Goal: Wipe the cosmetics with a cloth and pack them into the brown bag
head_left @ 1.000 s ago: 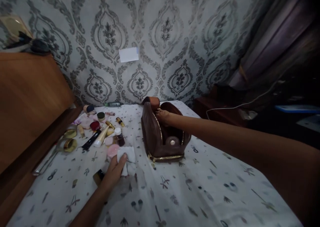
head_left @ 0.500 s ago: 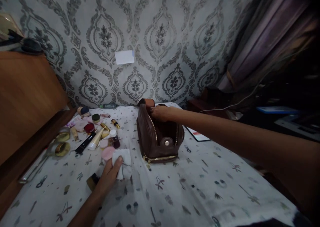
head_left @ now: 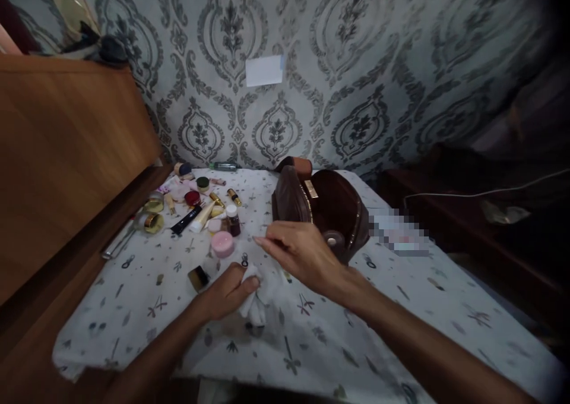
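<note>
A crumpled white cloth (head_left: 255,310) is gripped in my left hand (head_left: 227,294), low over the front of the table. My right hand (head_left: 303,251) hovers in front of a dark brown bag (head_left: 287,197), fingers curled in and thumb pointing left. Whether anything small sits inside those fingers is hidden. The bag stands with its gold zip apart and its mouth gaping. Beyond my left hand lie a round pink jar (head_left: 222,245) and a small dark bottle with a white cap (head_left: 232,221). A dark jar (head_left: 198,278) lies just left of that hand.
Tubes such as a black one (head_left: 186,220) and a cream one (head_left: 202,217), plus a red jar (head_left: 192,198), cluster at the table's back left. A wooden cabinet (head_left: 75,125) borders the left side. Right of the bag lies a blurred flat object (head_left: 398,232).
My right hand has come out of the bag and moved toward me, near my left hand. The cloth is now bunched up rather than spread. The view has shifted left.
</note>
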Motion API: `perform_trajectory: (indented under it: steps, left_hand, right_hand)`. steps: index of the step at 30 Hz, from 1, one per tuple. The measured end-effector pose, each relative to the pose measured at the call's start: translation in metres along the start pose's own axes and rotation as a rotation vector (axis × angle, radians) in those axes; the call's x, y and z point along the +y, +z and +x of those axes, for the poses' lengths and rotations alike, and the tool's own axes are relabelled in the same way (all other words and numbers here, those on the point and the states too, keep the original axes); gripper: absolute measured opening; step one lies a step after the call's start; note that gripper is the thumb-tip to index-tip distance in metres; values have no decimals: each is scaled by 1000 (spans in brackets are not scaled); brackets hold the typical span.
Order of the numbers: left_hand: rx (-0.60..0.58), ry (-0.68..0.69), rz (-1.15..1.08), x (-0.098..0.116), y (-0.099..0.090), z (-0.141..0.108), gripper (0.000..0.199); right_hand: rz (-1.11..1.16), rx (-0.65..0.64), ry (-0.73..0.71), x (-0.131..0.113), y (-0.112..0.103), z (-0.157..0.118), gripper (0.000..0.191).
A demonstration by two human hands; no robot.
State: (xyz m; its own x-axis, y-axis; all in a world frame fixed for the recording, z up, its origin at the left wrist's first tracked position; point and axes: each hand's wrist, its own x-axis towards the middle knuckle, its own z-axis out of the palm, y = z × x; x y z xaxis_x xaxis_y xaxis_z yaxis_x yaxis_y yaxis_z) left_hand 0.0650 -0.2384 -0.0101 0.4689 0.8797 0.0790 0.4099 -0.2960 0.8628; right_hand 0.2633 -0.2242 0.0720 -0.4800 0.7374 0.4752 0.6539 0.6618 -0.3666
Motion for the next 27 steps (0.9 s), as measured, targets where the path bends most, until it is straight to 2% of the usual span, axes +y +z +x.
perform_trajectory:
  steps: [2,5,9,12,15,18,21,24,27]
  left_hand:
    - [76,-29,-40,0,-9,-6,52]
    - [306,-135,-145,-9,-26,-12,47]
    - [554,-226,-354,-24,-53,-9,46]
    - [781,-213,-527,-30,-74,0,41]
    - [946,-172,-601,-33,-96,14,38]
    - [1023,-147,-579,-41,-116,31,42]
    - [1057,-135,-532,-58,-129,49,45]
    - [1073,-120,-433,-79,-128,60,45]
    - [1044,-114,-279,-97,-118,59,40]
  right_hand:
    - [122,-35,82,4,27,-3,37]
    - [246,-95,175,13,64,-2,19]
    - [291,-139,227,22,106,-1,25]
    - [323,-66,251,25,128,0,23]
    - [435,69,284,26,143,-2,19]
    - [561,174,324,25,151,-7,20]
    - [634,186,361,25,153,-13,26]
    - [691,155,378,26,152,-15,31]
    - [723,123,379,28,153,-15,29]
